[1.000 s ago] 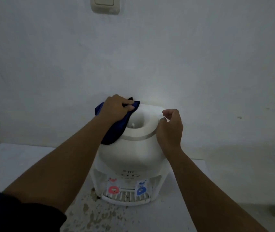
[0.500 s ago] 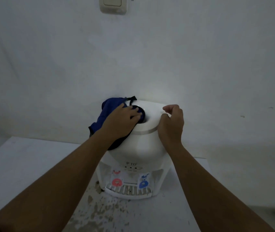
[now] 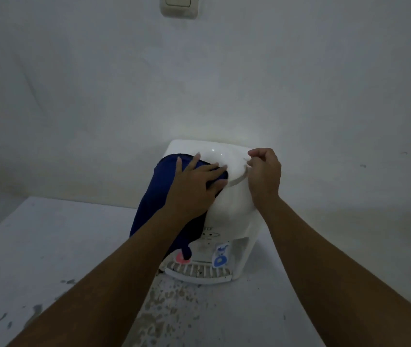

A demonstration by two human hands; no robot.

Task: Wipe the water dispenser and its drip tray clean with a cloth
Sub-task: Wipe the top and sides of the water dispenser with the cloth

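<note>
A white water dispenser [image 3: 234,206] stands on a table against the wall. At its foot is a slotted drip tray [image 3: 199,272], below a red tap and a blue tap [image 3: 220,259]. A dark blue cloth [image 3: 154,196] drapes over the dispenser's left shoulder and hangs down past the red tap. My left hand [image 3: 194,181] lies flat on the cloth with fingers spread, pressing it against the top rim. My right hand [image 3: 264,174] rests with curled fingers on the right edge of the top ring; whether it grips the ring is hard to tell.
The white table [image 3: 49,246] has dirty speckled stains [image 3: 164,304] in front of the drip tray. A plain wall rises right behind the dispenser, with a light switch [image 3: 179,6] high up.
My left hand and the cloth slid from the top opening down onto the left shoulder, and the cloth now hangs lower over the front. My right hand stayed on the rim.
</note>
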